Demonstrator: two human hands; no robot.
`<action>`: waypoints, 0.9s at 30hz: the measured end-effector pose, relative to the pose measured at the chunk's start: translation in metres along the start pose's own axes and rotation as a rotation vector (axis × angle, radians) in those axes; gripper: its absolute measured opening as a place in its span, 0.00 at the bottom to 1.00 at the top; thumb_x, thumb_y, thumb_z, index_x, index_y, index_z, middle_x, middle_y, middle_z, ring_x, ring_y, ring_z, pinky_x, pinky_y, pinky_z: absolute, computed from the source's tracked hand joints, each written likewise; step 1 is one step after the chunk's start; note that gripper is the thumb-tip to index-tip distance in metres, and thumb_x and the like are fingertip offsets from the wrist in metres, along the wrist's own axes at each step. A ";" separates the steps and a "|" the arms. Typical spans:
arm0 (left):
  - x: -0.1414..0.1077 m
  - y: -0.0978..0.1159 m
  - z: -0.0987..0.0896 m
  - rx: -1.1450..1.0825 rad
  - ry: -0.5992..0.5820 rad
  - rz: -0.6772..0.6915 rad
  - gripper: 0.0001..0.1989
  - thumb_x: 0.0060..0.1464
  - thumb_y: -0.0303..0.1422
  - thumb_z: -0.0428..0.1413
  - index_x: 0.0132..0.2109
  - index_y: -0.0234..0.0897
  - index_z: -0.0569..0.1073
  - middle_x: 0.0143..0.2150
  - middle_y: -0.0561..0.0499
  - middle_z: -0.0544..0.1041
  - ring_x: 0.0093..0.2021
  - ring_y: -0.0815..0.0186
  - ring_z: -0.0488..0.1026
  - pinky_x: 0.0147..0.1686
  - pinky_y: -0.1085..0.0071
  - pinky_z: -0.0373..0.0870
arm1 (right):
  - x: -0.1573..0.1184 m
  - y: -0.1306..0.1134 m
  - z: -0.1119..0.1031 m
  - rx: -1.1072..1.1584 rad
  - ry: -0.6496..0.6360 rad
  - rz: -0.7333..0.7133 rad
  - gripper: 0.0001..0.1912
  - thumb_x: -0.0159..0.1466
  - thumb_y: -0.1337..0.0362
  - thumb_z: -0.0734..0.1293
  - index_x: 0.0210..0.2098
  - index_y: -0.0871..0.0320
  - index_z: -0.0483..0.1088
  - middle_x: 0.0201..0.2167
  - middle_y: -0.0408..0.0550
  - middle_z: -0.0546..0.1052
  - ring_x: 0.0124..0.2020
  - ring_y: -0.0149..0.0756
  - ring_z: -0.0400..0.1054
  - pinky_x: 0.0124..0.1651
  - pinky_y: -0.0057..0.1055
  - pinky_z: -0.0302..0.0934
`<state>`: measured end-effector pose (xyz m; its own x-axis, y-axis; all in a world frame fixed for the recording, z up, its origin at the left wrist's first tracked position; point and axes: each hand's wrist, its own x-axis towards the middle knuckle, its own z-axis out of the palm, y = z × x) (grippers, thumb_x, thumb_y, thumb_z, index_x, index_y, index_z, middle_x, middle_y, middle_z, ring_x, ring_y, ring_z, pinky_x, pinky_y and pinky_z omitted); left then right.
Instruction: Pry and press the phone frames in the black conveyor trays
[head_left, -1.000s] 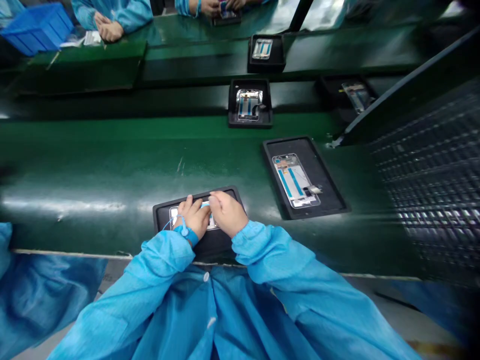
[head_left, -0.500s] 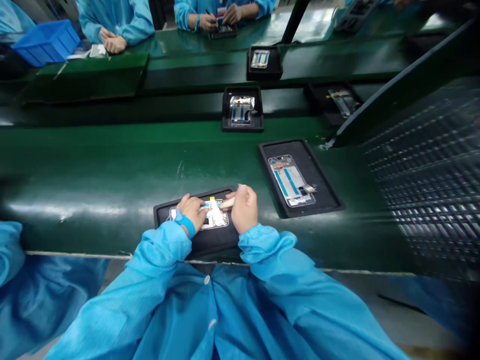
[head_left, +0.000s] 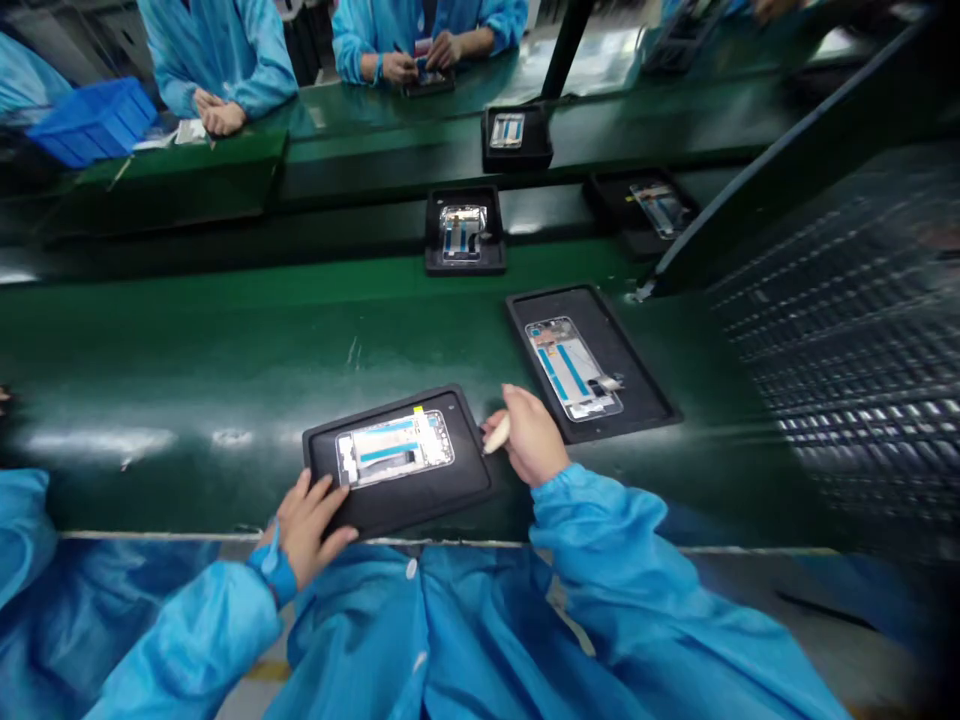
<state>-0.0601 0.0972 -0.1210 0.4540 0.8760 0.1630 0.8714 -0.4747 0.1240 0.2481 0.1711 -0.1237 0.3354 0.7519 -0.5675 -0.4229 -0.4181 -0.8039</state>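
A phone frame (head_left: 394,447) with blue strips and a yellow tab lies in a black tray (head_left: 427,508) at the bench's front edge. My left hand (head_left: 309,522) rests on the tray's near left corner, its fingers spread and the fingertips by the frame's lower end. Closed around a pale, tapered stick tool (head_left: 496,436), my right hand (head_left: 534,435) is at the tray's right edge, off the frame. The tool's tip points down and left. A second black tray (head_left: 637,385) sits just beyond my right hand, with another phone frame (head_left: 574,368) in it.
More black trays with phone parts (head_left: 465,230) stand farther back. A metal post (head_left: 750,185) and a ribbed dark panel (head_left: 847,330) rise at the right. Across the bench, co-workers in blue sleeves (head_left: 266,70) sit near a blue bin (head_left: 97,120).
My left hand has slid left and toward me, from the phone frame to the tray's corner. My right hand has drawn right with the stick tool, uncovering the frame. The view has shifted slightly.
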 end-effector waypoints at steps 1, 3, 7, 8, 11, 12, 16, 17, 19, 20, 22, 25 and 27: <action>-0.017 0.000 0.002 0.031 -0.011 0.023 0.24 0.54 0.49 0.43 0.45 0.37 0.70 0.47 0.43 0.70 0.55 0.50 0.58 0.47 0.55 0.65 | 0.001 -0.002 -0.005 -0.013 0.010 0.071 0.17 0.56 0.55 0.62 0.41 0.59 0.60 0.13 0.36 0.65 0.17 0.30 0.63 0.18 0.24 0.60; -0.038 0.004 0.005 0.080 0.018 0.093 0.23 0.53 0.49 0.44 0.45 0.38 0.70 0.47 0.43 0.70 0.55 0.50 0.59 0.46 0.55 0.65 | 0.002 -0.006 -0.009 -0.031 0.035 0.160 0.15 0.58 0.57 0.61 0.41 0.58 0.60 0.13 0.36 0.65 0.17 0.30 0.63 0.18 0.23 0.59; -0.041 0.015 0.005 0.096 0.166 0.201 0.09 0.54 0.37 0.48 0.34 0.39 0.70 0.36 0.50 0.74 0.37 0.63 0.70 0.41 0.64 0.68 | 0.008 -0.011 -0.003 -0.067 0.048 0.173 0.13 0.59 0.56 0.60 0.39 0.58 0.60 0.14 0.37 0.66 0.17 0.29 0.64 0.19 0.22 0.59; -0.037 0.017 0.003 0.076 0.174 0.194 0.08 0.54 0.35 0.49 0.31 0.39 0.70 0.32 0.52 0.74 0.33 0.66 0.70 0.40 0.66 0.68 | 0.011 -0.012 -0.001 -0.076 0.053 0.163 0.13 0.59 0.56 0.60 0.39 0.58 0.61 0.15 0.37 0.66 0.17 0.29 0.64 0.19 0.22 0.59; -0.021 0.019 -0.006 0.038 0.155 0.114 0.07 0.53 0.32 0.49 0.28 0.39 0.68 0.28 0.55 0.72 0.29 0.70 0.68 0.40 0.70 0.67 | 0.021 -0.015 0.006 -0.094 0.087 0.111 0.14 0.58 0.55 0.60 0.39 0.57 0.61 0.16 0.37 0.66 0.19 0.28 0.64 0.20 0.22 0.59; -0.013 0.015 -0.010 0.055 0.168 0.072 0.08 0.53 0.32 0.49 0.28 0.38 0.67 0.27 0.55 0.71 0.28 0.70 0.68 0.38 0.71 0.67 | 0.026 -0.016 0.009 -0.104 0.101 0.090 0.15 0.58 0.54 0.60 0.39 0.57 0.61 0.16 0.37 0.66 0.19 0.28 0.65 0.20 0.22 0.59; 0.026 -0.025 -0.028 0.277 0.193 -0.352 0.18 0.54 0.40 0.45 0.20 0.37 0.63 0.19 0.50 0.66 0.23 0.65 0.65 0.25 0.70 0.64 | 0.043 -0.022 0.028 -0.152 0.075 0.010 0.17 0.57 0.53 0.60 0.40 0.58 0.61 0.16 0.38 0.66 0.20 0.29 0.65 0.22 0.23 0.61; 0.037 -0.041 -0.033 0.332 0.167 -0.515 0.20 0.54 0.43 0.43 0.19 0.37 0.62 0.18 0.49 0.65 0.22 0.63 0.65 0.23 0.69 0.62 | 0.048 -0.024 0.035 -0.167 0.049 -0.015 0.18 0.57 0.53 0.60 0.41 0.58 0.61 0.16 0.37 0.66 0.20 0.29 0.65 0.22 0.24 0.62; 0.057 -0.076 -0.040 0.407 0.117 -0.854 0.21 0.53 0.45 0.40 0.20 0.36 0.63 0.20 0.46 0.66 0.24 0.59 0.67 0.23 0.66 0.62 | 0.059 -0.031 0.050 -0.228 -0.001 -0.071 0.20 0.57 0.52 0.60 0.42 0.59 0.60 0.16 0.37 0.65 0.19 0.29 0.64 0.23 0.25 0.62; 0.065 -0.094 -0.041 0.420 0.091 -0.999 0.22 0.52 0.45 0.40 0.22 0.36 0.65 0.22 0.45 0.67 0.26 0.56 0.68 0.23 0.65 0.63 | 0.065 -0.035 0.057 -0.280 -0.016 -0.095 0.20 0.57 0.51 0.59 0.43 0.59 0.61 0.17 0.38 0.65 0.18 0.30 0.64 0.22 0.26 0.62; 0.077 -0.125 -0.038 0.400 0.024 -1.219 0.23 0.53 0.46 0.38 0.26 0.34 0.68 0.25 0.43 0.69 0.30 0.53 0.69 0.25 0.62 0.65 | 0.078 -0.043 0.070 -0.418 -0.024 -0.132 0.21 0.58 0.50 0.58 0.44 0.59 0.61 0.18 0.39 0.67 0.18 0.30 0.64 0.22 0.26 0.62; 0.083 -0.157 -0.022 0.294 -0.034 -1.235 0.25 0.53 0.44 0.38 0.38 0.27 0.70 0.35 0.36 0.71 0.37 0.49 0.69 0.31 0.58 0.67 | 0.100 -0.059 0.085 -0.667 -0.027 -0.184 0.22 0.59 0.50 0.55 0.45 0.58 0.63 0.24 0.43 0.71 0.22 0.31 0.67 0.25 0.26 0.62; 0.083 -0.167 -0.012 0.231 -0.003 -1.115 0.27 0.53 0.41 0.37 0.49 0.22 0.64 0.45 0.32 0.67 0.44 0.47 0.67 0.39 0.55 0.66 | 0.115 -0.069 0.091 -0.863 -0.023 -0.241 0.21 0.61 0.52 0.53 0.45 0.57 0.64 0.30 0.46 0.72 0.28 0.32 0.69 0.30 0.26 0.63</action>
<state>-0.1703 0.2482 -0.1170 -0.5947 0.8007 0.0725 0.8033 0.5953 0.0150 0.2391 0.3331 -0.1168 0.3128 0.8751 -0.3693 0.4403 -0.4781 -0.7599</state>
